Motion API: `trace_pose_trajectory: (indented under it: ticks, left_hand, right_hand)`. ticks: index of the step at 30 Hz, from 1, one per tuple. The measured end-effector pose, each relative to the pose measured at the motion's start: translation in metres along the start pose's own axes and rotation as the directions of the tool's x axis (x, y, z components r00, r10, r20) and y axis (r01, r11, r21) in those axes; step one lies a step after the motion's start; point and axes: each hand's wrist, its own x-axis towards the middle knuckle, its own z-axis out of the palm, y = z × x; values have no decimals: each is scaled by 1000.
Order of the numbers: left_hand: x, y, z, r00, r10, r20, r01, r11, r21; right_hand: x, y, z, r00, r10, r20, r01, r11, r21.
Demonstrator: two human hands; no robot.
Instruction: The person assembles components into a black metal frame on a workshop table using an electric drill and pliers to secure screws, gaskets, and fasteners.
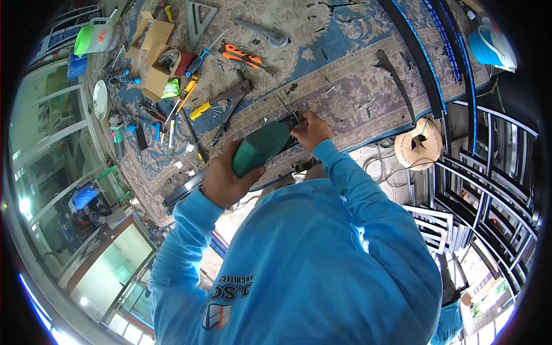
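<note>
My left hand (228, 178) is wrapped round a green power tool (261, 148) with a smooth rounded body; its exact kind does not show. The tool's far end meets a small dark metal piece (293, 119) near the table's front edge. Close against that piece, the fingers of my right hand (313, 131) are pinched together, seemingly on its end. A dark bar under the tool is mostly hidden by it. To the left of the tool lie a yellow-handled hand tool (201, 110) and a black metal bar (230, 109).
A worn carpet (351, 95) covers the table. Farther back lie an orange-handled tool (241, 56), an open cardboard box (158, 54), screwdrivers, a set square (199, 22) and loose screws. Long black profiles (417, 52) cross the right side. A cable spool (418, 144) stands beyond the edge.
</note>
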Motion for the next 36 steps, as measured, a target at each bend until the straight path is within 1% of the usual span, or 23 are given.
trace_pose_trajectory:
  ticks: [2,8,14,17,21,26,27,30,32,33,35,36]
  left_hand:
    - [-2,6,0,999,-40,4,40,999,-27]
    - [-8,-6,8,998,7,-68,-9,999,-31]
    - [-14,-11,14,989,-140,-46,129,972,-194]
    - [-15,-12,14,987,-153,-54,133,954,-270]
    - [-16,-17,14,984,-165,-66,140,949,-281]
    - [-17,-22,14,979,-198,-56,164,914,-372]
    - [-17,-22,14,978,-199,-59,163,913,-374]
    - [-15,-21,15,978,-191,-79,147,911,-385]
    - [-16,-18,16,978,-185,-99,132,909,-395]
    - [-16,-19,16,979,-185,-88,144,927,-345]
    - [-17,-19,16,980,-184,-72,162,957,-241]
    - [-18,-19,17,983,-169,-79,145,959,-244]
  right_hand:
    - [-1,0,0,1000,-6,-6,6,1000,15]
    - [-2,1,0,999,-37,-10,37,999,21]
    - [-3,0,-2,998,-58,10,57,997,43]
    - [-2,-1,-4,999,-26,25,25,999,28]
    - [-3,-6,-7,999,13,46,-14,1000,28]
    - [-2,-7,-10,999,-10,38,10,1000,8]
    - [-3,-8,-10,999,-13,39,13,1000,-1]
    - [0,4,-10,990,-14,137,-4,992,129]
    - [2,11,-8,989,-44,140,17,981,193]
    - [3,12,-9,988,-62,141,29,974,225]
    - [2,12,-10,986,-61,157,25,975,222]
    - [2,12,-12,984,-61,168,23,975,221]
